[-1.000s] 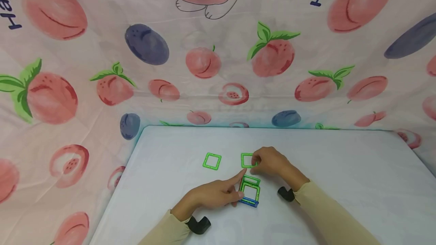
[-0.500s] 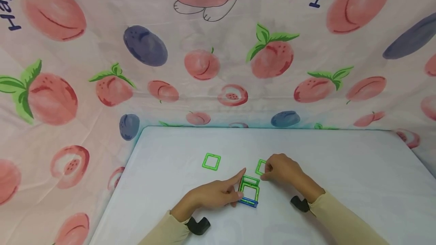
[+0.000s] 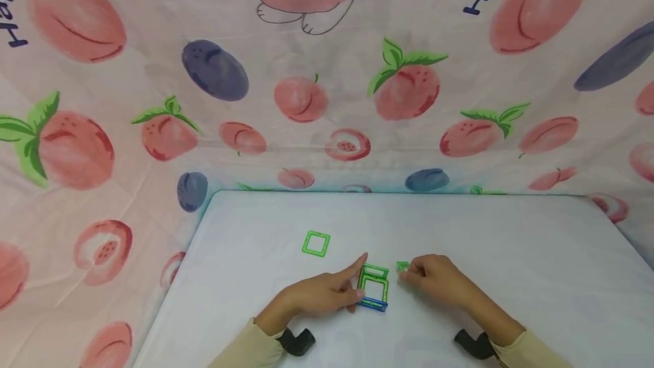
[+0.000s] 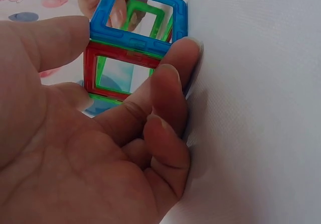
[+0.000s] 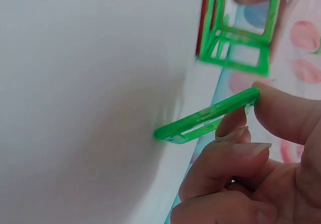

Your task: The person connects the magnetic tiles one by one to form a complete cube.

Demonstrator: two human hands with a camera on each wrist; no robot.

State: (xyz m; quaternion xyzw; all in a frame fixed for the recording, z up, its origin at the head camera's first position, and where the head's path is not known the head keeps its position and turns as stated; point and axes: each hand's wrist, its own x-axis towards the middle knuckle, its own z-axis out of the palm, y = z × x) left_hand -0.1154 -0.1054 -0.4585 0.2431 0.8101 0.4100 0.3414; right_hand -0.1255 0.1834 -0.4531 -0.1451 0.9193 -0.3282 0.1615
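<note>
Left of a small open-frame box of magnetic tiles [image 3: 374, 277], my left hand [image 3: 322, 291] holds it, thumb at its upper edge and index finger stretched along its side. The box has a blue square tile [image 4: 135, 44] on the near side, a red tile [image 4: 90, 78] on the left and green tiles elsewhere. My right hand [image 3: 439, 280] pinches a loose green square tile [image 5: 205, 114] between thumb and fingers, just right of the box. In the right wrist view that tile slants, its lower edge close to the table, a gap separating it from the box.
Another green square tile [image 3: 327, 246] lies flat on the white table [image 3: 255, 226], behind and left of the box. A fruit-print cloth [image 3: 347, 101] hangs behind the table and along its left side. Black wrist mounts [image 3: 298, 342] sit below both wrists.
My right hand has drawn the green tile from behind the box to its right side and nearer to me, tilting it up from flat. The left hand and box stay put.
</note>
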